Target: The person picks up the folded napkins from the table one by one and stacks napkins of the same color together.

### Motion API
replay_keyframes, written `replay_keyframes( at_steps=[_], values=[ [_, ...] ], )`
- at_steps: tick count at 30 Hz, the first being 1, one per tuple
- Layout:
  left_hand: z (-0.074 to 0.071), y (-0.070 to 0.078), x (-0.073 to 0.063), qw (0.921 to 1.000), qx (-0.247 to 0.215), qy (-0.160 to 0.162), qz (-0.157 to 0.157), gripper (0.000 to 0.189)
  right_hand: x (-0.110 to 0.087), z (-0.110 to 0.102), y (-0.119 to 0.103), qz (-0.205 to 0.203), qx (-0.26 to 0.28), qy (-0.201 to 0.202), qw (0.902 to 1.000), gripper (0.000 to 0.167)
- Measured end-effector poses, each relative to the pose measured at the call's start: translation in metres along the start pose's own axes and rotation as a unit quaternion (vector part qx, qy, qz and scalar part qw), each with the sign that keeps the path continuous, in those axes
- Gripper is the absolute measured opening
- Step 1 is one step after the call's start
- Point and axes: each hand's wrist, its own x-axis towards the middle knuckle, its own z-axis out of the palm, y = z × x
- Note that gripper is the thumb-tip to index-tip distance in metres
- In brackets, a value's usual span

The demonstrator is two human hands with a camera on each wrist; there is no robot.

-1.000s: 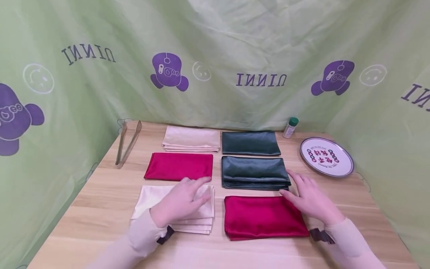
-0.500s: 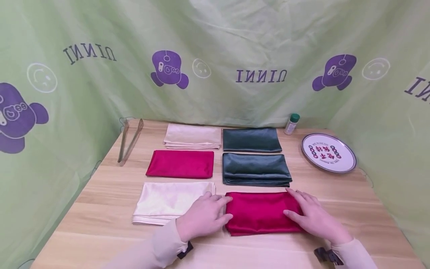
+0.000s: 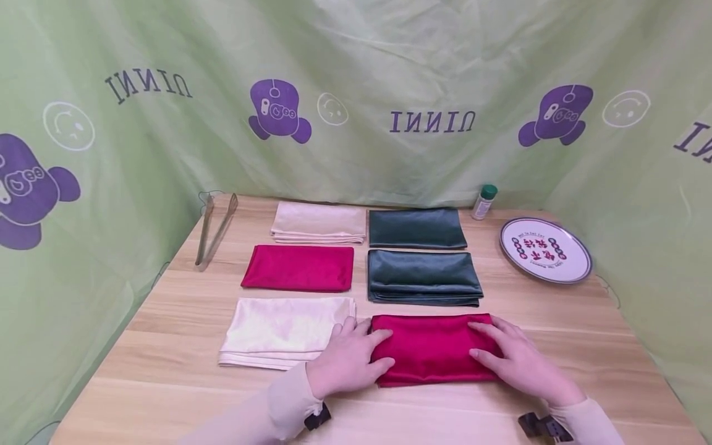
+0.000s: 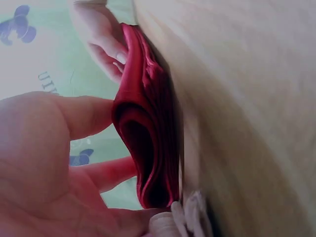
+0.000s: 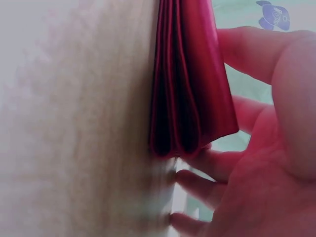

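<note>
A folded crimson satin cloth [image 3: 431, 346] lies flat on the table's front right, in several layers. My left hand [image 3: 347, 358] is at its left end, with thumb and index fingertips touching the top. At the right end, my right hand [image 3: 520, 358] touches the top with thumb and index finger while its other fingers lie beside the edge. Both wrist views show the layered folds of the crimson cloth [image 4: 143, 128] from the side, with fingers extended. A folded cream cloth [image 3: 283, 327] lies left of the left hand, whose farther fingers overlap its right edge.
Farther back are two folded dark green cloths [image 3: 423, 275], another crimson cloth [image 3: 300, 267] and a pale pink cloth [image 3: 319, 221]. Metal tongs [image 3: 214, 232] lie at the back left. A green-capped shaker [image 3: 484, 202] and a printed plate [image 3: 545, 250] are at the right.
My left hand has moved right, from above the cream cloth to the front crimson cloth's left end. My right hand has come nearer, away from the green cloth's corner onto the crimson cloth's right end.
</note>
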Motion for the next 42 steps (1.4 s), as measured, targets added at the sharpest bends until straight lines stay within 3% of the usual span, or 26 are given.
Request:
replay_keyframes(
  at_steps=[6, 11, 17, 21, 24, 26, 32, 35, 37, 40, 42],
  values=[
    [-0.001, -0.009, 0.002, 0.9915, -0.13, 0.0, 0.008, 0.048, 0.0, 0.001, 0.007, -0.008, 0.108, 0.014, 0.994, 0.043],
    [0.0, -0.011, 0.002, 0.9689, -0.245, 0.021, 0.028, 0.036, 0.001, 0.004, 0.015, -0.035, 0.231, 0.043, 0.9713, 0.04],
    [0.005, -0.01, 0.006, 0.9401, -0.338, 0.036, 0.028, 0.031, 0.001, 0.002, 0.02, 0.032, 0.356, 0.027, 0.9334, 0.042],
    [0.011, -0.01, 0.009, 0.9231, -0.381, 0.051, -0.003, 0.032, 0.004, 0.001, 0.021, 0.091, 0.376, 0.025, 0.9217, 0.041],
    [0.013, -0.01, 0.01, 0.9023, -0.427, 0.052, -0.03, 0.034, 0.006, 0.002, 0.022, 0.121, 0.376, 0.033, 0.9181, 0.039],
    [0.012, -0.01, 0.01, 0.8836, -0.464, 0.046, -0.044, 0.036, 0.007, 0.002, 0.023, 0.137, 0.384, 0.034, 0.9124, 0.038],
    [0.006, -0.012, 0.009, 0.8222, -0.566, 0.016, -0.06, 0.038, 0.008, -0.001, 0.02, 0.172, 0.448, 0.018, 0.8772, 0.036],
    [0.001, -0.016, 0.009, 0.8043, -0.592, 0.005, -0.057, 0.037, 0.009, -0.002, 0.017, 0.178, 0.48, 0.013, 0.8588, 0.033],
    [-0.003, -0.019, 0.009, 0.8019, -0.595, 0.002, -0.053, 0.037, 0.01, -0.003, 0.015, 0.173, 0.503, 0.011, 0.8465, 0.03],
    [-0.012, -0.025, 0.01, 0.8103, -0.584, 0.005, -0.043, 0.037, 0.013, -0.006, 0.011, 0.162, 0.535, 0.013, 0.8291, 0.026],
    [-0.018, -0.029, 0.011, 0.8164, -0.576, 0.011, -0.037, 0.038, 0.015, -0.008, 0.007, 0.152, 0.545, 0.014, 0.8244, 0.025]
  ],
)
